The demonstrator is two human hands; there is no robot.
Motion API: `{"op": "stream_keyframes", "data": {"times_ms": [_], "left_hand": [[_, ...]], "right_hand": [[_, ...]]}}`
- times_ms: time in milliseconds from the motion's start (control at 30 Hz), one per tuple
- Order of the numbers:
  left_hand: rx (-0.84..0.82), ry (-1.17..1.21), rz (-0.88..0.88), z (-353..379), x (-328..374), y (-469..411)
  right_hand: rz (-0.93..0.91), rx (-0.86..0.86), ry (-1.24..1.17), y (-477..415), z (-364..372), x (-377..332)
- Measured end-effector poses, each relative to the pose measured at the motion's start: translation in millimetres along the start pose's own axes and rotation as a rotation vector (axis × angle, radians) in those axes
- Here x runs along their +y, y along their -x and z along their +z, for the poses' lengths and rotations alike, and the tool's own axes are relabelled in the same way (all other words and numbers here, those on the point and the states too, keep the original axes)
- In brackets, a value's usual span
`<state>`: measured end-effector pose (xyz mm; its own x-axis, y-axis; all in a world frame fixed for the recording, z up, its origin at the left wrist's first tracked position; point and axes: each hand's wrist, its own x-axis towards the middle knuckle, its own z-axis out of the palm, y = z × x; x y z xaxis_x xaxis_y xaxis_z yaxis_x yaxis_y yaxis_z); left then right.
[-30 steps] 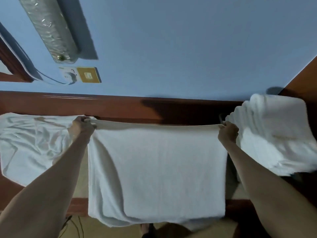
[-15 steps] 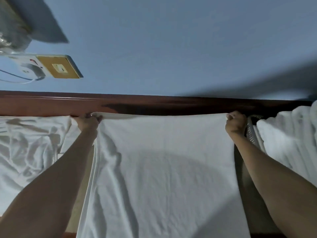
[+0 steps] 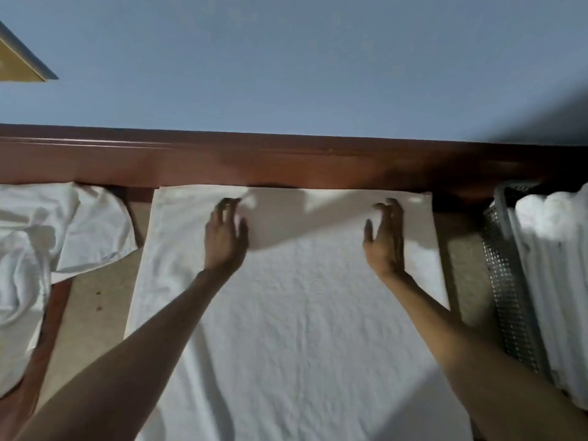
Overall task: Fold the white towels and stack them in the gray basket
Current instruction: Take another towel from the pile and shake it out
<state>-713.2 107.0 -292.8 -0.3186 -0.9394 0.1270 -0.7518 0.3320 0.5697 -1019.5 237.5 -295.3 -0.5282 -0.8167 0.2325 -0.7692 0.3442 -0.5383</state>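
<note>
- Towel (image 3: 302,329): white, spread flat on the counter (image 3: 95,313), one layer showing, light creases. Far edge lies along the brown wooden rail (image 3: 286,163); near end runs out of view at the bottom.
- Left hand (image 3: 224,240): palm down on the far part of the towel, left of centre. Fingers (image 3: 224,207) straight, slightly spread, released; nothing gripped. Tips near the far edge. Some motion blur.
- Right hand (image 3: 385,243): palm down on the far part of the towel, right of centre, near its right border. Fingers straight, thumb held apart, released; nothing gripped.
- Hands well apart, at about the same level.
- Basket (image 3: 506,281): gray, perforated wall, on the counter just right of the towel, a strip of bare counter between them.
- Folded towels (image 3: 553,265): white, packed side by side inside the basket, folds rising above its rim.
- Loose towels (image 3: 47,237): white, crumpled heap at the left end of the counter, apart from the spread towel.
- Wall (image 3: 286,74): blue, behind the rail.
</note>
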Motion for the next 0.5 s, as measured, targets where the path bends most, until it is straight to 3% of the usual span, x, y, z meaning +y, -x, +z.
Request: {"op": "stream_keyframes", "data": {"times_ms": [167,300,500], "left_hand": [[-0.31,-0.127,0.183,65,44,-12],[-0.375,-0.325,0.233,82,40,-13],[-0.383,-0.348,0.203,78,48,-12]], "right_hand": [[-0.283,-0.242,0.104,7,54,-7],[-0.366,-0.339,0.22,-6,49,20],[-0.227,-0.283,0.266,-16,16,69]]}}
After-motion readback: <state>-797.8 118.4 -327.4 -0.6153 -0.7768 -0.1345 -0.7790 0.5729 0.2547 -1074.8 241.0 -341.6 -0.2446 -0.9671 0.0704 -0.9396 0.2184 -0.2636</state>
